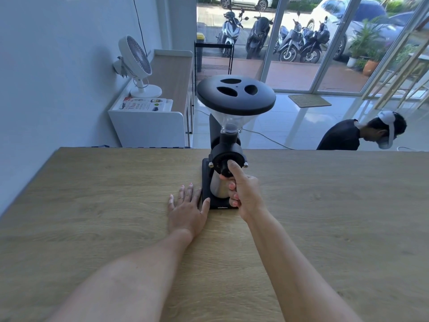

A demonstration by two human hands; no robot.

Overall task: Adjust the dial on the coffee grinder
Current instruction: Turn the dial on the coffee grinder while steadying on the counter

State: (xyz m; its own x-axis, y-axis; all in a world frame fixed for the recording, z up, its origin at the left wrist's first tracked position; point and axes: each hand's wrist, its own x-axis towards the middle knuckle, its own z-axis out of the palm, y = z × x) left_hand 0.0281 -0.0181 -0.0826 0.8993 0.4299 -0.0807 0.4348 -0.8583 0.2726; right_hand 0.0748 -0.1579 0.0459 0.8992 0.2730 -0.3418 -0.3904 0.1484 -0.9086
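A black coffee grinder [232, 126] stands upright near the far edge of the wooden table [92, 205], with a wide black lid over a clear hopper. Its round black dial [220, 158] faces me on the front. My right hand [243, 191] pinches the small knob at the dial's centre between thumb and forefinger, the other fingers curled in front of the metal cup [218, 187] below. My left hand [188, 205] lies flat on the table, fingers spread, with the thumb against the left side of the grinder's black base [222, 204].
Beyond the table, a white cabinet [148, 126] carries a white fan [137, 66] and magazines. A person in a black shirt [348, 135] bends down at the far right. Glass doors behind show parked motorbikes [290, 38].
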